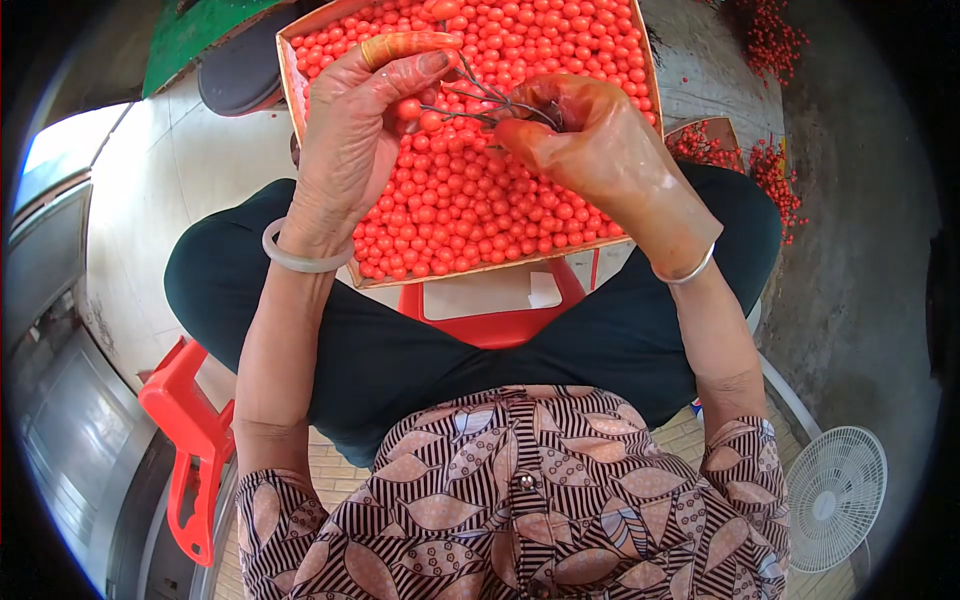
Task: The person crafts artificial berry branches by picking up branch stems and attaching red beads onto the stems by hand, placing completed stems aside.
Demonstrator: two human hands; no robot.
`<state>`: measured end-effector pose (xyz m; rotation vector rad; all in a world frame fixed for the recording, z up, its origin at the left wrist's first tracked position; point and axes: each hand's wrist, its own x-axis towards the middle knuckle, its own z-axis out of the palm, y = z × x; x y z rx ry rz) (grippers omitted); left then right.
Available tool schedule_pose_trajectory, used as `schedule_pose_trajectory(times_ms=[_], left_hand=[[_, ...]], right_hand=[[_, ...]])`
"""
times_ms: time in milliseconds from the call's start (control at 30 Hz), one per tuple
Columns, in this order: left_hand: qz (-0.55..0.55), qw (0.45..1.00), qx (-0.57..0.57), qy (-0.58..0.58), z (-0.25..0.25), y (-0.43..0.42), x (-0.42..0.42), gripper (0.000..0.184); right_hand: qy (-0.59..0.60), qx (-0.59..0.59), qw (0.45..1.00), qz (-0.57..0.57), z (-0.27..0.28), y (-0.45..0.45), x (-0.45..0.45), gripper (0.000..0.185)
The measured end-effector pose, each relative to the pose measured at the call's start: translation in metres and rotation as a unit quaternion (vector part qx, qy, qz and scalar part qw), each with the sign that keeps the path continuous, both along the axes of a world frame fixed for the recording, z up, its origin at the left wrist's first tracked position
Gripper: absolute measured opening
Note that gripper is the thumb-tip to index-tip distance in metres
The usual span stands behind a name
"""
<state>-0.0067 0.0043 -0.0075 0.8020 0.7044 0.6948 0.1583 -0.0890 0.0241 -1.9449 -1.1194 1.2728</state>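
A thin, dark, branching wire stem with red artificial berries on one end is held between my two hands over the box. My left hand is closed, its thumb and index finger pinched at the tip of one branch; the index finger has a yellow-orange wrap. Two berries sit beside its lower fingers. My right hand, in a stained translucent glove, pinches the stem's other end between thumb and fingers. Beneath both hands, loose round red beads fill a shallow cardboard box.
Under the box is a red stool. Berry bunches lie at right, with more at upper right. A red plastic chair stands left, a white fan lower right, and a dark round seat upper left.
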Motion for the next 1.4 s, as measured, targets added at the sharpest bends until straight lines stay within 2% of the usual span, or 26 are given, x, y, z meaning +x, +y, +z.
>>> schedule_pose_trajectory(times_ms=[167, 367, 433, 600, 800, 900, 933, 1000, 1100, 1133, 1233, 1267, 1367, 1400], left_hand=[[-0.015, 1.000, 0.011, 0.007, 0.001, 0.000, -0.001, 0.017], [-0.031, 0.999, 0.028, -0.019, -0.005, 0.001, -0.002, 0.029], [-0.018, 0.998, 0.041, -0.038, -0.004, -0.003, 0.000, 0.034], [0.013, 0.996, 0.082, -0.017, 0.002, -0.005, 0.005, 0.033], [0.020, 0.997, 0.069, -0.026, 0.004, 0.000, 0.002, 0.033], [0.015, 0.996, 0.090, -0.009, 0.008, 0.000, 0.000, 0.032], [0.011, 0.993, 0.114, 0.027, 0.013, 0.001, 0.000, 0.033], [0.016, 0.994, 0.111, -0.003, 0.011, 0.001, -0.002, 0.033], [0.021, 0.994, 0.108, -0.026, 0.012, 0.001, 0.000, 0.032], [0.023, 0.994, 0.105, -0.028, 0.012, 0.001, 0.000, 0.032], [0.055, 0.992, 0.106, -0.031, 0.014, 0.001, 0.002, 0.030], [0.057, 0.991, 0.117, -0.032, 0.014, 0.001, 0.002, 0.030], [0.080, 0.988, 0.131, -0.031, 0.016, 0.000, 0.006, 0.030], [0.087, 0.987, 0.135, -0.031, 0.016, 0.001, 0.006, 0.030]], right_hand=[[-0.026, -0.007, 0.999, 0.025, -0.007, -0.001, -0.002, 0.025], [0.077, 0.004, 0.994, -0.071, 0.000, 0.002, -0.002, 0.017], [0.171, 0.026, 0.979, -0.112, 0.000, 0.002, -0.001, 0.014], [0.220, 0.034, 0.970, -0.101, 0.012, 0.001, -0.003, 0.017], [0.161, -0.034, 0.986, -0.010, 0.018, 0.007, -0.001, 0.020], [0.187, -0.030, 0.982, -0.017, 0.015, 0.006, 0.000, 0.024], [0.259, -0.007, 0.966, -0.022, 0.014, 0.005, 0.001, 0.025], [0.391, 0.043, 0.919, -0.033, 0.010, -0.001, 0.007, 0.028], [0.469, 0.109, 0.876, -0.029, -0.011, -0.006, 0.016, 0.032], [0.462, 0.125, 0.876, -0.061, -0.007, -0.008, 0.012, 0.034], [0.550, 0.129, 0.824, -0.042, -0.018, -0.006, 0.017, 0.032], [0.546, 0.112, 0.830, -0.016, -0.013, -0.005, 0.020, 0.027], [0.643, 0.125, 0.753, -0.062, -0.023, -0.006, 0.018, 0.024], [0.653, 0.106, 0.746, -0.078, -0.023, -0.005, 0.020, 0.024]])
